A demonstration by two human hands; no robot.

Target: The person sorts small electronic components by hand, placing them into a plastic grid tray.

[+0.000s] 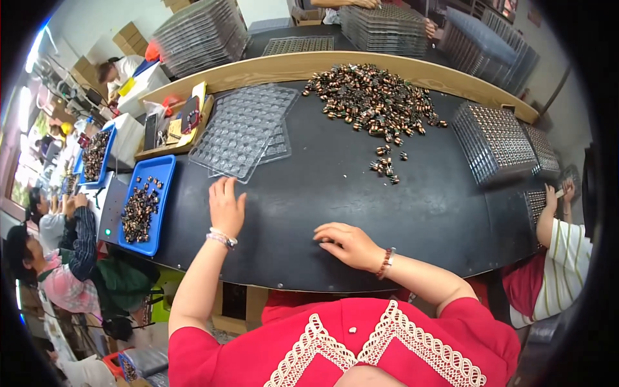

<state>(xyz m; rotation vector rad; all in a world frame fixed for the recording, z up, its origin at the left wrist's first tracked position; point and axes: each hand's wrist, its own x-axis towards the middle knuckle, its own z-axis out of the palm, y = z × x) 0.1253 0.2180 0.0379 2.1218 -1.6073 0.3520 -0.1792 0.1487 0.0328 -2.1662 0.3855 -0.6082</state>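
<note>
My left hand [227, 205] reaches over the black table with its fingers stretched out and nothing in them. Its fingertips are at the near edge of a clear plastic tray [238, 129] with rows of round pockets; whether they touch it I cannot tell. A second clear tray [278, 145] lies partly beneath that one, turned at an angle. Low above the table's front half, my right hand [348, 245] is empty, its fingers loosely extended and the thumb apart. Beyond it, a few small copper-and-black parts [385, 166] lie loose, below a large heap of such parts [374, 97].
At left, a blue tray [169, 177] holds more parts, near a wooden box [147, 153] of odds and ends. Stacked filled trays [496, 145] stand at right. A wooden ledge [271, 64] borders the table's far side. Another person's hands [560, 193] work at the right.
</note>
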